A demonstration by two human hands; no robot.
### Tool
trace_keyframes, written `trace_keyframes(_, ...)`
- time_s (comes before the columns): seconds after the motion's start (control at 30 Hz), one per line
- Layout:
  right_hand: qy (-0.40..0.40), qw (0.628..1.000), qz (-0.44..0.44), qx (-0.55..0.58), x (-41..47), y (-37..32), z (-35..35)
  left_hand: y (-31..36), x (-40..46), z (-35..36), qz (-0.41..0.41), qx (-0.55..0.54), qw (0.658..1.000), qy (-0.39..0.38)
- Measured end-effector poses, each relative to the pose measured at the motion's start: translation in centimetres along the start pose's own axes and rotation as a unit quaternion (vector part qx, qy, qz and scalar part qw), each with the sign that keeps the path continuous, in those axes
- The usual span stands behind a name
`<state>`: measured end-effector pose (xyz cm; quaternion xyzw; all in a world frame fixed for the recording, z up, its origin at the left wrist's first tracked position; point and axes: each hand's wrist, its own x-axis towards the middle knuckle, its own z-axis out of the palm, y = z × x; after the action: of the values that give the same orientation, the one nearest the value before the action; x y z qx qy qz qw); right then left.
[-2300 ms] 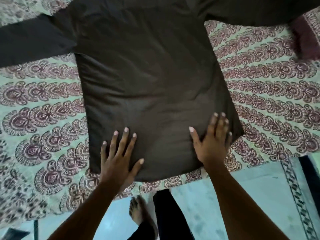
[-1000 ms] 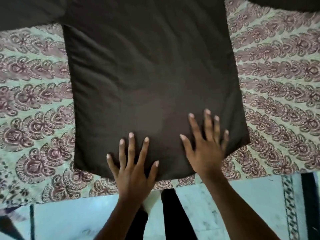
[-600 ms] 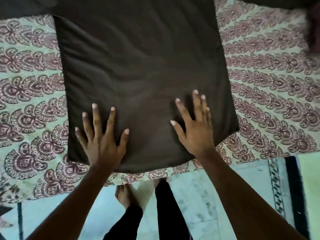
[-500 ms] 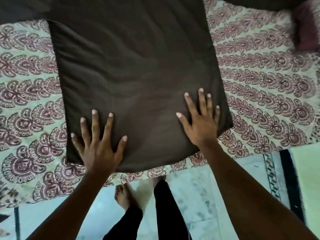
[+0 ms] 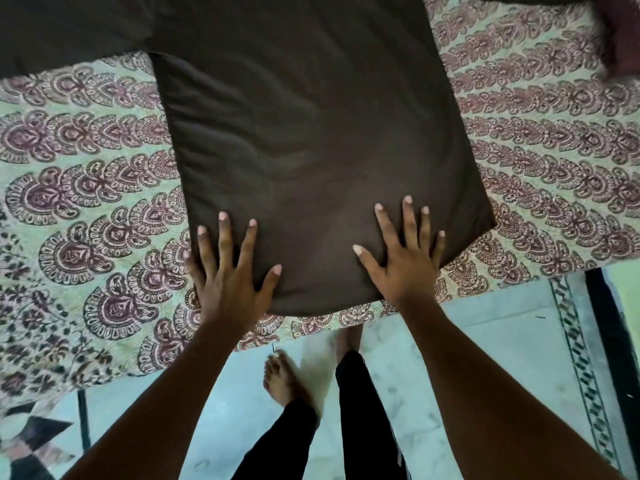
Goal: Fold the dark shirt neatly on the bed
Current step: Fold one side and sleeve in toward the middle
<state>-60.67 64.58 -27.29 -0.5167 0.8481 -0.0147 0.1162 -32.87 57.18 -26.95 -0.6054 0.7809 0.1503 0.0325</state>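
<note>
Dark shirt [image 5: 311, 150] lies spread flat on the bed's printed bedsheet [image 5: 86, 209], hem toward the person, sleeves running off the top corners of the view.

Left hand [image 5: 228, 275]: fingers straight and splayed wide, palm flat on the hem's left corner, heel overlapping the shirt edge onto the sheet. Holds nothing, just presses.

Right hand [image 5: 405, 261]: same posture, fingers spread and flat on the hem nearer the right corner, nothing gripped.

Step in hand looks like smoothing the body panel before the first fold. To do it well: sweep both palms outward and away from the hem with even pressure, so the faint creases mid-panel get pushed toward the edges, not bunched (dragging one hand alone would likely skew the panel). Hem should end up square before a sleeve comes in.

Materials: shirt is a thin matte dark-brown weave, soft, shallow ripples, roughly rectangular body. Bedsheet is pale green with maroon paisley rows, lightly rumpled at its near edge. Pale marbled floor [image 5: 485, 341] below.
</note>
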Motion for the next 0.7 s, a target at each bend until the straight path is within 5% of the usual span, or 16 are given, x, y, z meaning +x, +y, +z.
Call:
trace_keyframes(0.3, -0.018, 0.998, 0.059, -0.001, -4.1, -0.7, -1.5, -1.3, -4.8, -0.6, 0.064, 0.015, 0.996, -0.053)
trace_keyframes(0.43, -0.025, 0.997, -0.05, 0.044, -1.7, -3.9, -2.3, -1.1, -1.7, -2.3, 0.09, 0.0, 0.995, -0.041)
trace_keyframes(0.57, -0.086, 0.98, -0.176, -0.027, -1.2, -7.7, -0.7, -2.8, -1.5, -1.7, 0.16, 0.023, 0.985, -0.066)
trace_keyframes(0.7, -0.098, 0.974, -0.201, -0.032, -3.9, -8.6, 0.1, -3.5, -4.2, -1.4, 0.16, 0.008, 0.982, -0.101)
